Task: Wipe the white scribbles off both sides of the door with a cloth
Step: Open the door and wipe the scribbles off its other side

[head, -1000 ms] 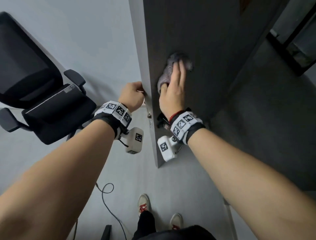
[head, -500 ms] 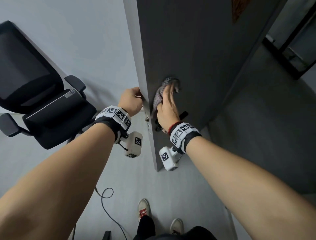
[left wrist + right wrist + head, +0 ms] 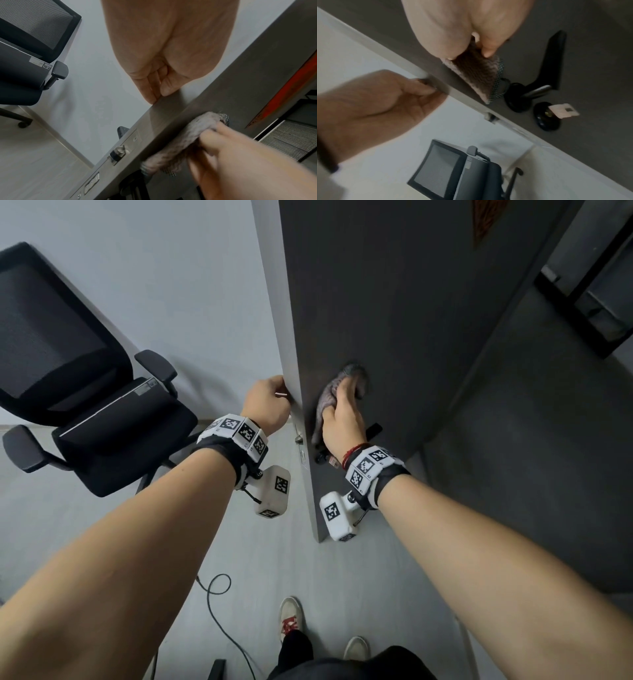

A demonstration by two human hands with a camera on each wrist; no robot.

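The dark grey door (image 3: 394, 302) stands open, edge-on to me. My left hand (image 3: 270, 402) grips its pale edge (image 3: 291, 337), with the fingertips (image 3: 157, 92) on the edge. My right hand (image 3: 342, 412) holds a bunched grey-pink cloth (image 3: 327, 398) against the door face, just above the black lever handle (image 3: 373, 429). In the right wrist view the cloth (image 3: 476, 75) hangs from between the thumb and the palm. No white marks show on the door around the cloth.
A black office chair (image 3: 85, 405) stands to the left by the white wall. A key with a tag (image 3: 563, 111) sits in the lock below the handle. A cable (image 3: 219, 611) lies on the floor near my shoes (image 3: 291, 614).
My right hand has slid the cloth down the door face and left towards its edge, closer to the handle. The left hand has kept its hold on the door edge.
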